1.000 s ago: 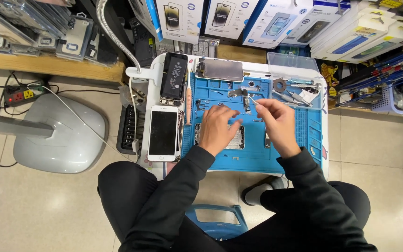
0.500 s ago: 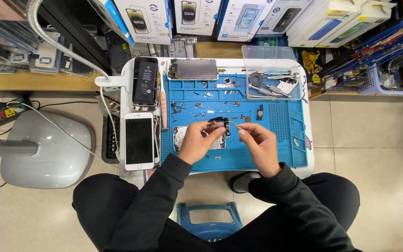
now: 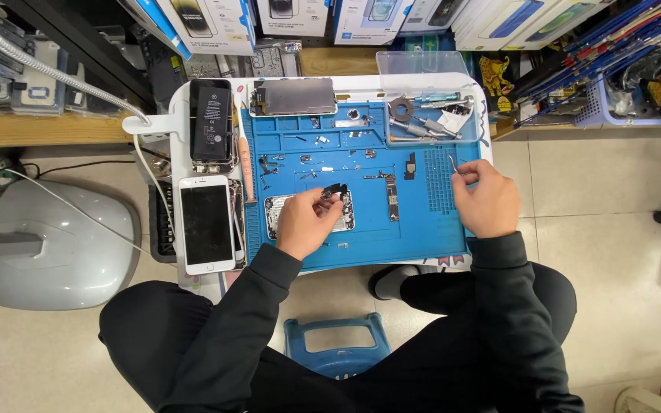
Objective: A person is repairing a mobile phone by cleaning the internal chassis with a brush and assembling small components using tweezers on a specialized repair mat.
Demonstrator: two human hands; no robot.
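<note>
My left hand (image 3: 307, 222) rests on an opened phone chassis (image 3: 309, 213) on the blue repair mat (image 3: 361, 229) and pinches a small dark part (image 3: 335, 189) above it. My right hand (image 3: 485, 200) hovers over the mat's right edge and grips thin metal tweezers (image 3: 453, 163), tips pointing up. A narrow phone circuit board (image 3: 391, 196) lies between the two hands. Tiny screws and small metal pieces are scattered across the mat's upper half.
A white phone (image 3: 206, 222) lies face up left of the mat, a black battery (image 3: 210, 122) behind it, a grey screen panel (image 3: 294, 97) at the back. Screwdrivers and tools (image 3: 422, 122) sit back right. Boxes line the shelf. A blue stool (image 3: 338, 348) stands between my legs.
My right hand has moved away from the chassis to the mat's right edge with the tweezers. My left hand stays at the chassis holding the small part. The camera view shifted.
</note>
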